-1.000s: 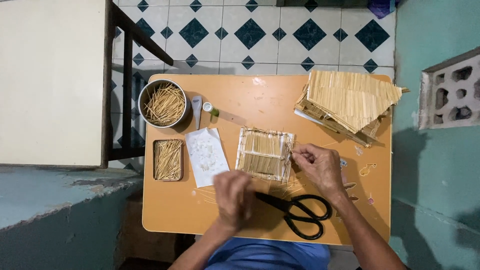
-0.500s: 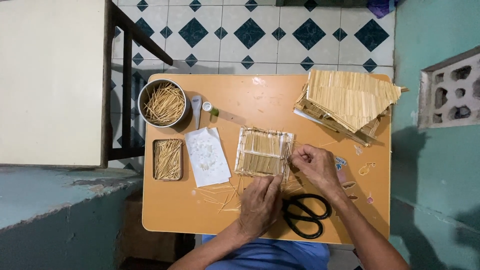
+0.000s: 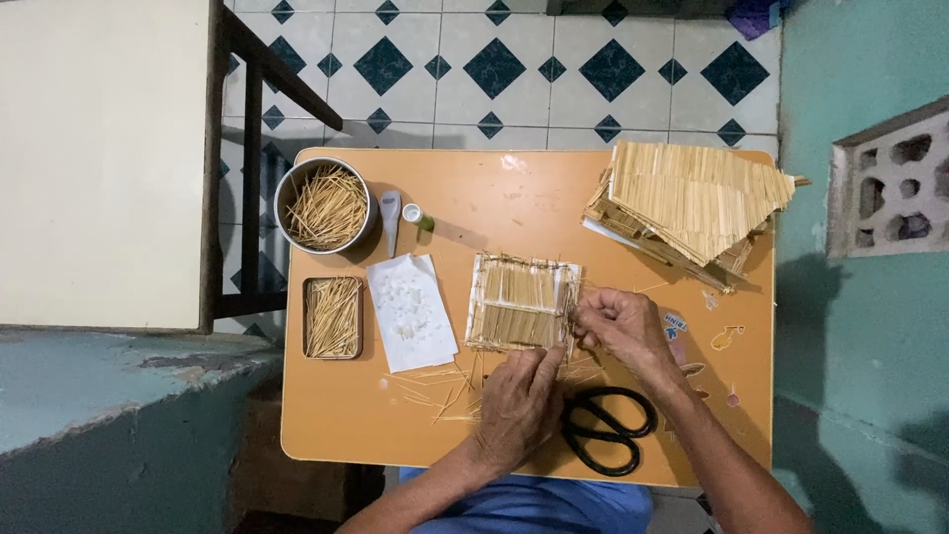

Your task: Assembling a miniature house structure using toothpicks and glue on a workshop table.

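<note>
A small square panel of glued pale sticks (image 3: 518, 302) lies on a white sheet in the middle of the orange table (image 3: 346, 425). My right hand (image 3: 621, 324) pinches the panel's right edge with its fingertips. My left hand (image 3: 518, 405) rests palm down just below the panel, fingers touching its lower edge, over loose sticks (image 3: 435, 388) scattered on the table. Black scissors (image 3: 605, 427) lie closed between my forearms, near the front edge.
A round metal bowl of sticks (image 3: 325, 206) and a flat rectangular tin of sticks (image 3: 333, 316) stand at the left. A white paper with glue dabs (image 3: 411, 311), a small glue tube (image 3: 390, 214) and cap lie beside them. A stick-built roof piece (image 3: 692, 203) sits back right.
My left hand has moved right and up from the table's front middle to the panel's lower edge. My right hand has stayed at the panel's right edge.
</note>
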